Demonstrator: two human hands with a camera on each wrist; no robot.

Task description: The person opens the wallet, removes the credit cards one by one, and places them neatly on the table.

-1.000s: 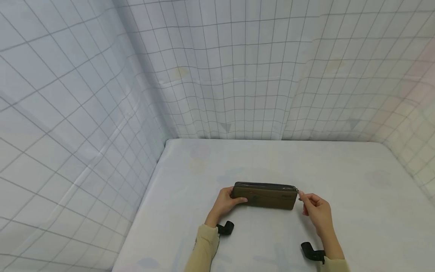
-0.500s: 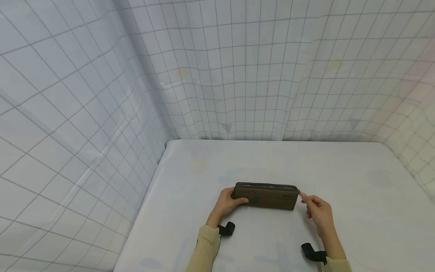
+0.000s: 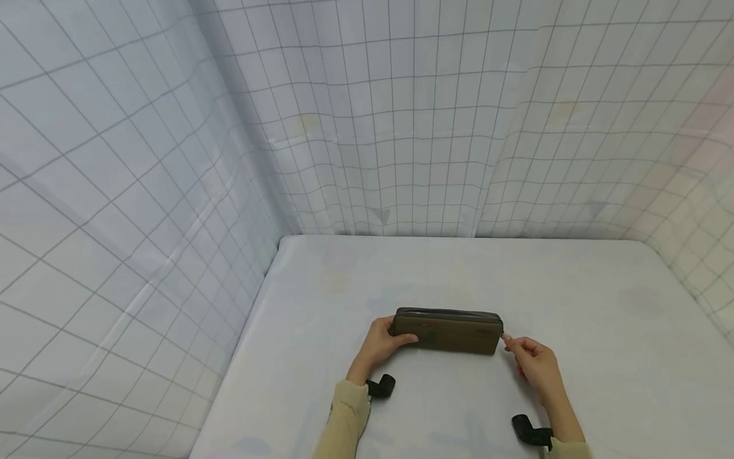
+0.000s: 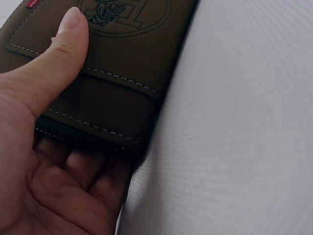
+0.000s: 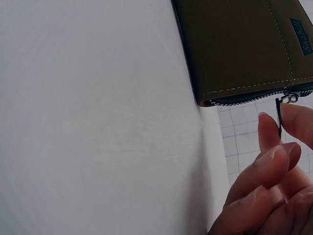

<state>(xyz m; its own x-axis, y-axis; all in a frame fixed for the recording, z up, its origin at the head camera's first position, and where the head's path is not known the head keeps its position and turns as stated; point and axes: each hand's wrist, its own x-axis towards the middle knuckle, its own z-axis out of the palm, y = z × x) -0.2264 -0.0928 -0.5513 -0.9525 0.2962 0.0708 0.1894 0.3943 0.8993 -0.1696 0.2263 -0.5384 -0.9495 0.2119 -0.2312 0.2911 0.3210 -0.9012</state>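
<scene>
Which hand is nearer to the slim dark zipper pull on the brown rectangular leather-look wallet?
Right: the right hand has the zipper pull pinched in its grip at one end of the wallet; the left hand holds the opposite end.

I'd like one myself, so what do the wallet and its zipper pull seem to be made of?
Wallet: probably leather or imitation leather, matte brown, given the smooth face, pale stitching and pressed emblem. Zipper pull: thin and dark, perhaps metal like the glinting slider it joins, though leather is possible.
</scene>
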